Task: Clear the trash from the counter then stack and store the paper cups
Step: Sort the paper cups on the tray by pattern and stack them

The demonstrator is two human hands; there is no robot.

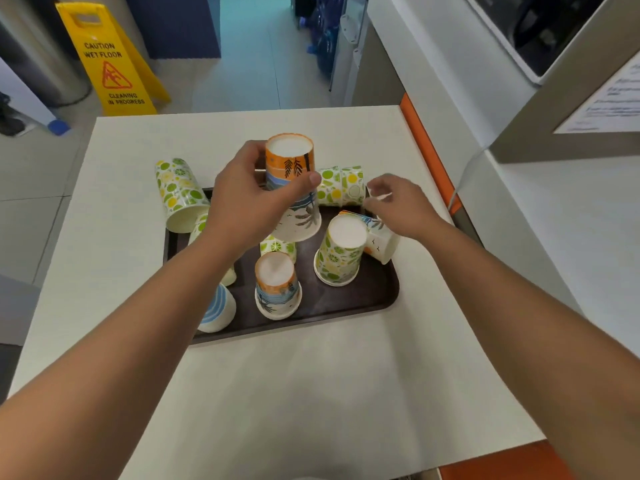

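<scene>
White laminate surface fills the near view, with a pale tiled floor beyond it and a yellow plastic wet-floor sign standing at the far left. On the surface sits a dark brown rectangular plastic tray carrying scattered paper cups. The left hand is curled around an upside-down stack of orange-and-blue palm-print paper cups, lifted above the tray's middle, probably so more cups can be nested into it. The right hand reaches to the tray's far right, fingertips drawn together as if pinching something small and pale; what it pinches is too small to tell, possibly a scrap of trash. Just beside it a pair of nested lime-print paper cups lies on its side. Another lime-print paper cup lies tipped over the tray's far-left edge. Nearer, an upside-down lime-print cup and an upside-down palm-print cup stand on their rims, and a blue-striped paper cup shows under the left forearm. Most cups seem not yet stacked.
</scene>
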